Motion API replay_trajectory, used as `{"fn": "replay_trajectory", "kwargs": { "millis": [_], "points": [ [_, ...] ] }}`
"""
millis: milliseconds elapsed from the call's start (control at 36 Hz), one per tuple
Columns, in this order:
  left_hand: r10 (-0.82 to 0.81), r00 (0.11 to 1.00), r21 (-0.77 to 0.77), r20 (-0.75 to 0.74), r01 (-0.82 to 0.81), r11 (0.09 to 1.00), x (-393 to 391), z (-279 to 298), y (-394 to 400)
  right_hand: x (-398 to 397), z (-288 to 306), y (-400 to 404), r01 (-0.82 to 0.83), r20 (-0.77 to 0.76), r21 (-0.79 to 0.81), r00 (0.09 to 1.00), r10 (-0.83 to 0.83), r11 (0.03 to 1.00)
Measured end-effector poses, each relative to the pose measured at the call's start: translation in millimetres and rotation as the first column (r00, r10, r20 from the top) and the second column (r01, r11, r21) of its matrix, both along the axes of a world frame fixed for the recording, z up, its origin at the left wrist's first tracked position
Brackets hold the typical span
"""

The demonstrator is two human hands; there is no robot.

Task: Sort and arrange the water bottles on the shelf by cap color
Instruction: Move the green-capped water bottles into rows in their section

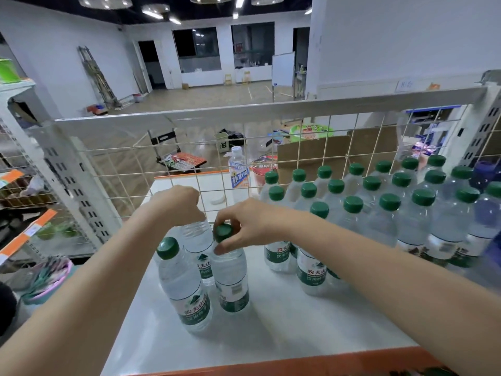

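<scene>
Three clear water bottles stand together at the left of the white shelf (271,321). My left hand (177,203) grips the top of the rear bottle (198,240), hiding its cap. My right hand (245,223) pinches the green cap of the middle bottle (231,275). The front bottle (184,289) stands free beside them, its green cap showing. A large group of green-capped bottles (390,213) fills the right side of the shelf in rows. At the far right are bottles with dark blue caps (485,169).
A white wire grid (311,147) backs the shelf, with perforated uprights at both ends. Behind the grid, a white-capped bottle with a blue label (238,172) stands on another surface. An orange strip (298,362) edges the shelf front. Another shelving unit stands at left.
</scene>
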State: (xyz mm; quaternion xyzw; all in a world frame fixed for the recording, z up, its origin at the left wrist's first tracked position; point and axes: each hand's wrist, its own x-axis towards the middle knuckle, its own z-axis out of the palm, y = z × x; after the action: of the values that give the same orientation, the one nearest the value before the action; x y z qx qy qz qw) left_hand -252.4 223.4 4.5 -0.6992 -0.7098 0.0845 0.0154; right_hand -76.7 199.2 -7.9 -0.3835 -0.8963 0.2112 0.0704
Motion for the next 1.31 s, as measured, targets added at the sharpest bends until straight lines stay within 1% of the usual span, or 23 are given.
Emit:
{"fn": "replay_trajectory", "kwargs": {
  "millis": [111,222,417,556,611,750,833,1028,1194,1250,1306],
  "points": [
    [-0.016,0.999,-0.009,0.044,0.017,1.000,-2,-3,3,-3,-7,-1,-0.006,-0.028,0.023,1.000,0.007,1.000],
    [-0.075,0.992,-0.003,0.106,0.076,0.997,-1,-2,6,3,-3,1,-0.006,0.002,0.041,1.000,0.006,0.999],
    [-0.151,0.971,-0.028,0.183,0.159,0.987,12,-2,9,29,9,8,0.053,0.114,0.148,0.991,-0.071,0.988],
    [-0.179,0.955,-0.035,0.237,0.193,0.981,24,1,9,47,13,13,0.068,0.221,0.164,0.970,-0.104,0.984],
    [-0.190,0.951,-0.035,0.243,0.204,0.978,29,1,9,55,13,16,0.078,0.248,0.169,0.961,-0.119,0.983],
    [-0.205,0.949,-0.043,0.241,0.221,0.974,36,0,14,68,11,23,0.101,0.291,0.261,0.940,-0.178,0.960],
    [-0.201,0.949,-0.049,0.242,0.219,0.975,38,-1,17,73,11,27,0.118,0.303,0.281,0.931,-0.204,0.952],
    [-0.216,0.947,-0.030,0.238,0.229,0.973,39,-3,17,72,6,35,0.171,0.298,0.284,0.919,-0.257,0.944],
    [-0.216,0.947,-0.055,0.239,0.235,0.970,38,-5,18,66,11,31,0.168,0.339,0.217,0.911,-0.235,0.962],
    [-0.219,0.946,-0.072,0.240,0.242,0.968,38,-4,18,60,15,28,0.128,0.366,0.267,0.904,-0.223,0.955],
    [-0.223,0.943,-0.084,0.245,0.250,0.965,37,-2,19,50,16,25,0.073,0.360,0.364,0.908,-0.213,0.928]
  ]
}}
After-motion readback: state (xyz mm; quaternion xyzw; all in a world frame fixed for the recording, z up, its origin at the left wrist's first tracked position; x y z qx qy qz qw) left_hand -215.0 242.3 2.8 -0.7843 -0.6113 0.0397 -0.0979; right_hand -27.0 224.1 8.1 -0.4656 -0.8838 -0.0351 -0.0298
